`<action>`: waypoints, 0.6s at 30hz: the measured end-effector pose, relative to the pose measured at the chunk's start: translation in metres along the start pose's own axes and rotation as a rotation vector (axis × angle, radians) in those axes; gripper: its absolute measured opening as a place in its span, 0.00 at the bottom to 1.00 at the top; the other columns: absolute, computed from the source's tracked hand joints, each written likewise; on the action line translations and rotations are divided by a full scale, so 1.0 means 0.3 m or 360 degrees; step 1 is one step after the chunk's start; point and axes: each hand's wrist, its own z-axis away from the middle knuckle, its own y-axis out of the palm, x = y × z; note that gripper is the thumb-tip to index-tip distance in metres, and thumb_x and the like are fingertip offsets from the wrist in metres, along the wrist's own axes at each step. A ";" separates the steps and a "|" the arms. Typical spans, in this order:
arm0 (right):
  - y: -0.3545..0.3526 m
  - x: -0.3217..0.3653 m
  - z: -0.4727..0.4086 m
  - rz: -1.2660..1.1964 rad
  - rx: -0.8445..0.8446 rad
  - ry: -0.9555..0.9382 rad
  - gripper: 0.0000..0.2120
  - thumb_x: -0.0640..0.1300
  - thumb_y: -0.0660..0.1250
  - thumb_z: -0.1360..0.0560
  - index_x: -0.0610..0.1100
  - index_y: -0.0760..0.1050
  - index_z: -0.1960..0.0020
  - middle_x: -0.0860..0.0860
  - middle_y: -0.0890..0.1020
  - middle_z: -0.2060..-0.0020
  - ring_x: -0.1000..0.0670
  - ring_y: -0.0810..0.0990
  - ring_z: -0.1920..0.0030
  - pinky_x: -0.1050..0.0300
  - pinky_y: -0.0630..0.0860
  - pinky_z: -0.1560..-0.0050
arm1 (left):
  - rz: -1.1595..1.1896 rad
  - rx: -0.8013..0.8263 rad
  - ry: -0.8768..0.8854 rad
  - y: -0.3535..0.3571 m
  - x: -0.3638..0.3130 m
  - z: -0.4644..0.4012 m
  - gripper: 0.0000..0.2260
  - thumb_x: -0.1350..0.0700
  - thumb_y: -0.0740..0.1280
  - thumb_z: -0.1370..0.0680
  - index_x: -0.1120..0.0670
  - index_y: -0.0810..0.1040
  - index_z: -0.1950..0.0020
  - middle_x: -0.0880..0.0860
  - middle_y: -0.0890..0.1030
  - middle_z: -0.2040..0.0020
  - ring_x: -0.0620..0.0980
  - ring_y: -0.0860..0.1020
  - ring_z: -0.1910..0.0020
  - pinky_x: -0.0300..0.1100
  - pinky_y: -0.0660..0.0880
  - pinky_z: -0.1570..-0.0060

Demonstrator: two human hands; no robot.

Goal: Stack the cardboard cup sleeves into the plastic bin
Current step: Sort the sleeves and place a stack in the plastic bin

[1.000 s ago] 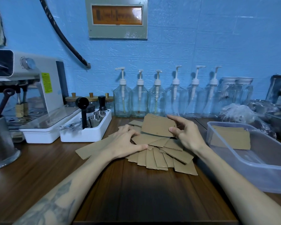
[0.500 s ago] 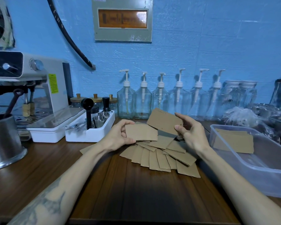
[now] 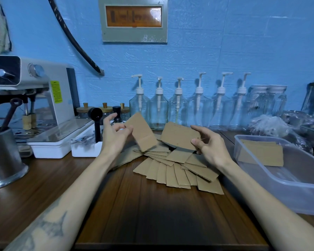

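— Holding one sleeve each, yes? The left hand (image 3: 116, 136) pinches a tilted sleeve (image 3: 143, 134) at its edge; the right hand (image 3: 208, 145) grips a second sleeve (image 3: 179, 135) by its right end, both at mid-frame above the fanned pile (image 3: 178, 171) on the counter (image 3: 152, 214).

— Yes; they seem light, thin and a bit bendy, so I would take them by the short edge, flat; brown corrugated card, folded flat. Some already lie in the plastic bin (image 3: 297, 196) at the right.
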 end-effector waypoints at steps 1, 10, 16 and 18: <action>0.002 0.003 0.003 0.0008 0.0020 -0.0012 0.22 0.40 0.70 0.23 0.60 0.76 0.34 0.50 0.80 0.59 0.48 0.78 0.59 0.56 0.80 0.55 | 0.0035 -0.0023 0.0022 0.003 -0.007 0.001 0.25 0.62 0.71 0.24 0.51 0.64 0.32 0.55 0.84 0.51 0.49 0.81 0.45 0.49 0.75 0.40; 0.031 0.036 0.037 0.0127 0.0307 -0.0053 0.21 0.39 0.70 0.23 0.59 0.77 0.35 0.53 0.78 0.67 0.53 0.77 0.71 0.61 0.75 0.64 | -0.0685 0.0803 0.0511 0.084 0.025 0.103 0.12 0.55 0.77 0.28 0.46 0.83 0.47 0.43 0.82 0.51 0.39 0.78 0.52 0.35 0.73 0.47; 0.036 0.049 0.046 0.0108 0.0410 -0.0083 0.22 0.37 0.69 0.22 0.56 0.76 0.33 0.54 0.78 0.65 0.57 0.74 0.72 0.64 0.76 0.66 | -0.0778 0.0735 0.0441 0.076 0.049 0.097 0.25 0.55 0.79 0.32 0.46 0.76 0.37 0.49 0.68 0.42 0.42 0.72 0.42 0.35 0.69 0.39; 0.039 0.056 0.046 0.0087 0.0461 -0.0088 0.22 0.37 0.68 0.22 0.56 0.76 0.33 0.53 0.79 0.62 0.55 0.75 0.70 0.60 0.79 0.63 | -0.0757 0.0685 0.0368 0.080 0.054 0.102 0.33 0.54 0.80 0.32 0.46 0.69 0.32 0.48 0.66 0.39 0.40 0.72 0.42 0.30 0.68 0.42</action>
